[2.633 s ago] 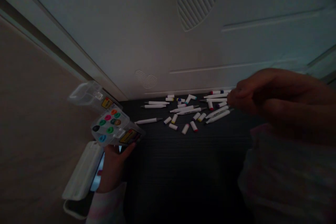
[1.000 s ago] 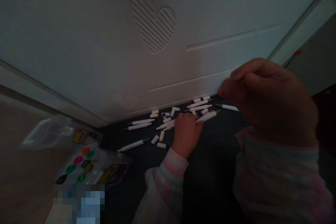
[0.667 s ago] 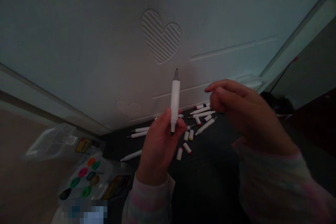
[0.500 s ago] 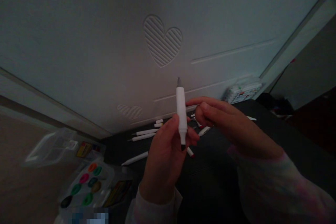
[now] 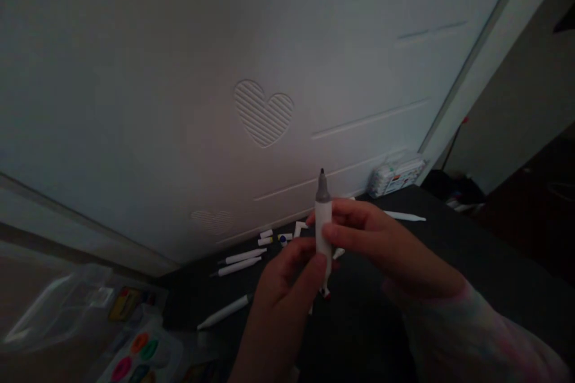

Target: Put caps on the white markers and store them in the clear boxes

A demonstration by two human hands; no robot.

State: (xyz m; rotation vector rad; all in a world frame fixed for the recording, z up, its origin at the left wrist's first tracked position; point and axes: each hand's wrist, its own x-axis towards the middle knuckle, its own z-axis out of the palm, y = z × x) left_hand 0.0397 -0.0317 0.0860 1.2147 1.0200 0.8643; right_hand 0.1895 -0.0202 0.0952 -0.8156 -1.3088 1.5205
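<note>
Upright in front of me is an uncapped white marker (image 5: 323, 215) with a grey collar and a dark fine tip pointing up. My left hand (image 5: 287, 287) grips its lower part between thumb and fingers. Higher on the barrel, my right hand (image 5: 368, 230) pinches it from the right side. Below and behind the hands, several white caps (image 5: 266, 233) lie on the dark tabletop (image 5: 359, 323). White uncapped markers (image 5: 240, 266) rest to the left of them, and another marker (image 5: 224, 312) lies nearer to me.
A white panel (image 5: 157, 102) with embossed hearts rises behind the tabletop. A clear case of markers (image 5: 398, 173) stands at the back right, with a white marker (image 5: 406, 216) in front of it. At the lower left is an open plastic box (image 5: 168, 350) holding colourful round pieces.
My right hand has come over to the marker and now pinches it; before, it was apart. The marker has turned, its lower end now tilted away. The view has shifted.
</note>
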